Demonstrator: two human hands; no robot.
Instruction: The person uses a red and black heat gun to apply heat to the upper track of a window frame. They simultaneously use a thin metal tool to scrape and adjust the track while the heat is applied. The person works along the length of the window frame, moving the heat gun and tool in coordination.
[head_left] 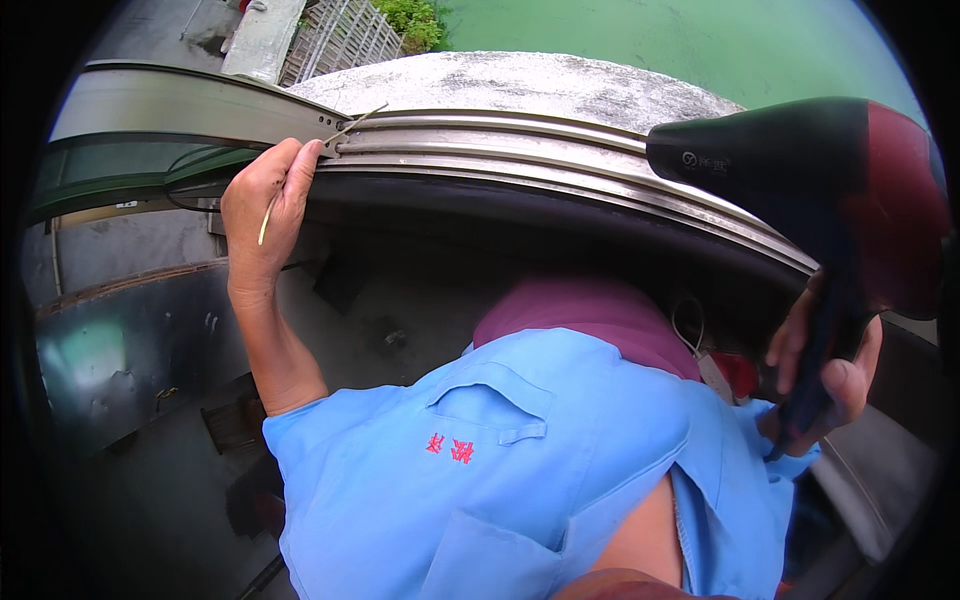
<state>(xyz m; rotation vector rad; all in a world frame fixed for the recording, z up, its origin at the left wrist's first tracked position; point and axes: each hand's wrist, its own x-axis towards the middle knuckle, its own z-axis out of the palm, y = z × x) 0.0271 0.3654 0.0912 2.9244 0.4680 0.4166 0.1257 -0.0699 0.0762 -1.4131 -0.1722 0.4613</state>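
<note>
My left hand is closed in a pinch on a thin, yellowish stick. One end of the stick rests over the metal window track, near the corner of the sliding frame; its other end pokes out below my fingers. On the right, a black and dark red hair dryer stands upright in my right hand, whose fingers wrap round the handle. Its nozzle points left, above the track. Part of the right hand is hidden behind the handle.
A rough whitish concrete ledge runs beyond the track, with green water past it. Grey slats and a leafy plant are at the far left. A shiny dark panel stands on the left.
</note>
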